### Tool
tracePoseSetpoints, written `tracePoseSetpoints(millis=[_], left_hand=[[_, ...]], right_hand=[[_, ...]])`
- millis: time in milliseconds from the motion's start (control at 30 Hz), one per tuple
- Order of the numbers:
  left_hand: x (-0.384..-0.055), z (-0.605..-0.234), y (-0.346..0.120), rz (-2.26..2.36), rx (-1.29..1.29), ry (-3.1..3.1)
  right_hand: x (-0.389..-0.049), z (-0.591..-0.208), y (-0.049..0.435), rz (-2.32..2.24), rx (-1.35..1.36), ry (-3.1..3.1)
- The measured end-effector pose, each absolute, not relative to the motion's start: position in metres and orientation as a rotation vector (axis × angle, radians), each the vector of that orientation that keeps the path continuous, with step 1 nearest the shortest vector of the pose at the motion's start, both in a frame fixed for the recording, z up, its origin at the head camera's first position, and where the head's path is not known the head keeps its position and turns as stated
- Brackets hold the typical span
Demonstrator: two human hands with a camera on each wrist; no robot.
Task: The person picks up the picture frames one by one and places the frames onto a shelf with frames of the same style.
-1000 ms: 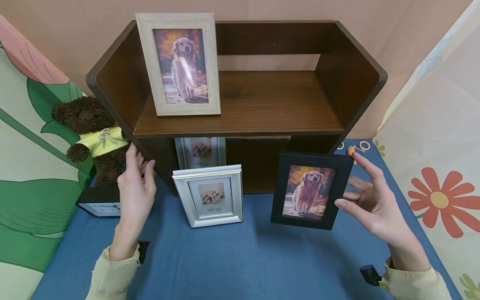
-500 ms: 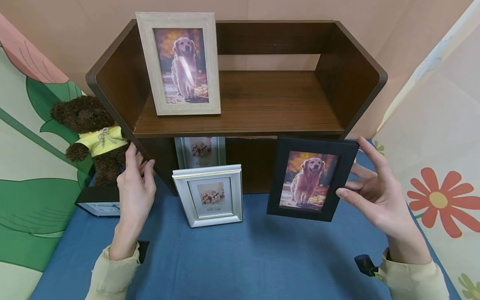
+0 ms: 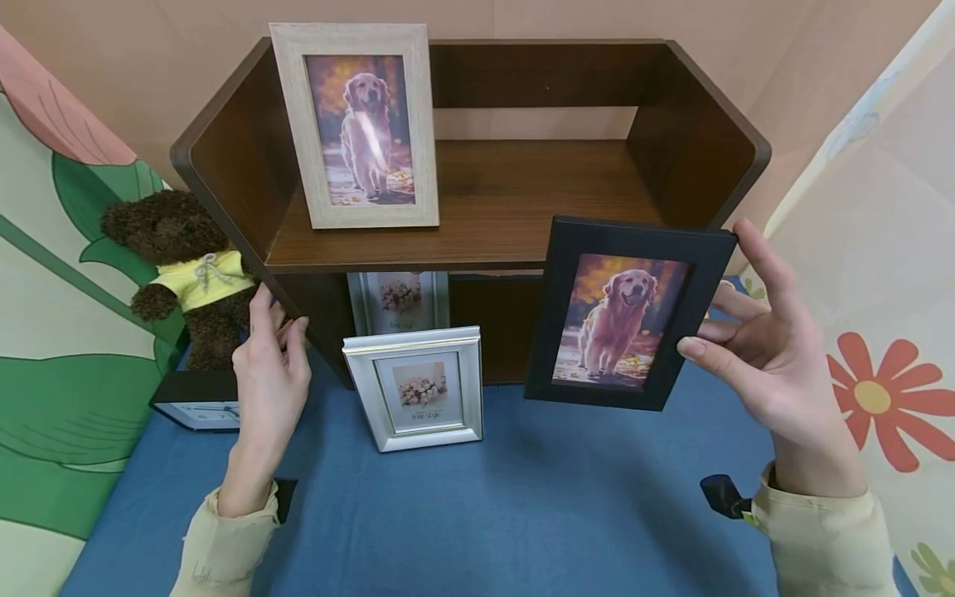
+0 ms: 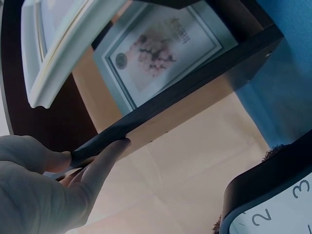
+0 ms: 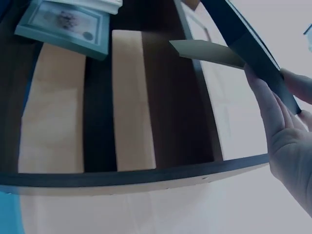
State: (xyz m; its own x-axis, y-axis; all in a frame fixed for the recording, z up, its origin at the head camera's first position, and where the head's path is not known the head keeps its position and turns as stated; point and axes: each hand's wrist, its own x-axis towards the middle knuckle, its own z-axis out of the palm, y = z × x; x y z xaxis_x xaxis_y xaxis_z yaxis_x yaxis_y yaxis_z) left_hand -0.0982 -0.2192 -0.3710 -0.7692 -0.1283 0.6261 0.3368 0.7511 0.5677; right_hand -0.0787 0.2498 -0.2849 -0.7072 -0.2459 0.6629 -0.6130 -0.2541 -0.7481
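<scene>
Head view: we have the blue surface (image 3: pixel 418 522) across the lower part of the view and the brown shelf (image 3: pixel 537 178) in the upper middle. Over the last second the black photo frame (image 3: pixel 627 319) has risen at centre right, now overlapping the shelf's upper front edge, so we judge it lifted and not yet set down. The right hand (image 3: pixel 791 365) pinches its right side; the left hand (image 3: pixel 270 373), lower left, stays pinching the shelf's side panel (image 3: pixel 239 157). The frame's stand (image 5: pixel 209 52) juts behind.
</scene>
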Motion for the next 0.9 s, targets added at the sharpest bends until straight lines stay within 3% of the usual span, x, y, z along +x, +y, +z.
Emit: tracePoseSetpoints(millis=[900], left_hand=[[-0.099,-0.371,-0.218,-0.899,-0.157,-2.258]], right_hand=[[-0.102,-0.228,0.218,2.022,0.854,-1.636]])
